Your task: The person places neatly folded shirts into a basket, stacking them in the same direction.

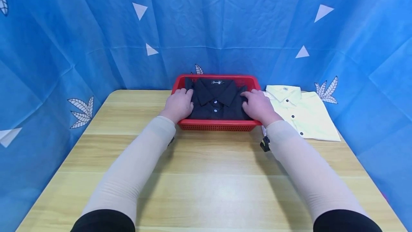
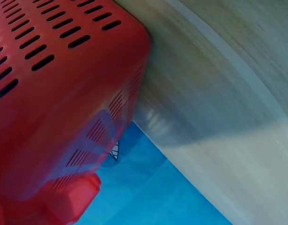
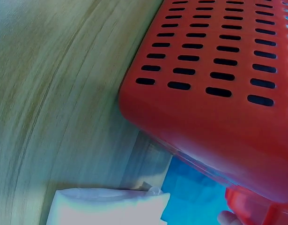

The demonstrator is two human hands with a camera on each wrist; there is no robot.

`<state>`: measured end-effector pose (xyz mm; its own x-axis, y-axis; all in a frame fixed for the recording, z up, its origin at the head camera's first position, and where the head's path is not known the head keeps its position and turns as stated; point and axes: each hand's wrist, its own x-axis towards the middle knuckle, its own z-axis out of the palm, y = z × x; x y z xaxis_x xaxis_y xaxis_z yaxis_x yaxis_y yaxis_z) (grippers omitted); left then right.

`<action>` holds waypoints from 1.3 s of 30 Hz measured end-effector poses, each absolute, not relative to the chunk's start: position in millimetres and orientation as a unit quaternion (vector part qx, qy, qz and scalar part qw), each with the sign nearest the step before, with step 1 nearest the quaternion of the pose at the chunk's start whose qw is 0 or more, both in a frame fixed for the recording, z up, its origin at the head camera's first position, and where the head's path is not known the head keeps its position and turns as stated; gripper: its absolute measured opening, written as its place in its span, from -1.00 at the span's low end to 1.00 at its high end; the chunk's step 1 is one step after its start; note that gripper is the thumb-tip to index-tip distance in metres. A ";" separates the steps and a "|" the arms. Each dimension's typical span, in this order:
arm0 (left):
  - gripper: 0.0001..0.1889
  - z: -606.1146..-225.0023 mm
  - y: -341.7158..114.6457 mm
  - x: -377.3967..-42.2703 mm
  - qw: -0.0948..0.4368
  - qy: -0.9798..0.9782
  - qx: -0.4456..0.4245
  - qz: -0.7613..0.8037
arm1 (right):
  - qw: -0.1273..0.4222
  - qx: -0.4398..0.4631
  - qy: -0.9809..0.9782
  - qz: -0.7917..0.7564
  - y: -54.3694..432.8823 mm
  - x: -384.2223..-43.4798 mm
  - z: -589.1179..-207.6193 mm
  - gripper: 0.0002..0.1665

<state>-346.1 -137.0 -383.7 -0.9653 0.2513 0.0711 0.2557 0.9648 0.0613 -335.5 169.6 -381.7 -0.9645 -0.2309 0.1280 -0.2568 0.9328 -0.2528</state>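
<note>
A blue curtain [image 1: 206, 17] printed with leaves and triangles fills the background, behind a pale wood-grained table [image 1: 212, 174]. Two light sleeves, the left [image 1: 138, 160] and the right [image 1: 312, 167], reach forward over it from the near side. At the table's far side sits a red slotted basket [image 1: 222, 122], its long axis running left to right and its open top facing up. Just right of it lies a folded pale yellow shirt [image 1: 312, 114], collar at the far end, its button line running toward the near edge with a slant to the right. Inside the basket is a folded dark shirt [image 1: 216, 97], front up: the collar points to the far wall, the buttons come straight toward the near wall, and the folded bundle is longer from side to side.

The left hand [image 1: 178, 104] lies over the basket's left end and the right hand [image 1: 258, 105] over its right end — thumb and forefinger of each a little apart, reaching inward at the dark shirt's sides. Whether they pinch cloth, grip the rim or merely rest there, I cannot tell. Smallest is the label [image 1: 217, 82] inside the dark collar.
</note>
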 end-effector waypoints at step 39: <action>-0.25 -386.7 -134.4 -346.4 -0.064 -0.984 -0.136 0.096 | -0.033 0.107 -0.993 0.021 163.9 -335.9 -383.5 -0.42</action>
<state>-346.4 -134.4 -386.7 -0.9546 0.2563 -0.1516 0.2807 0.9444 -0.1712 -335.9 163.9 -383.5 -0.9748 -0.2146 -0.0609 -0.2119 0.9761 -0.0487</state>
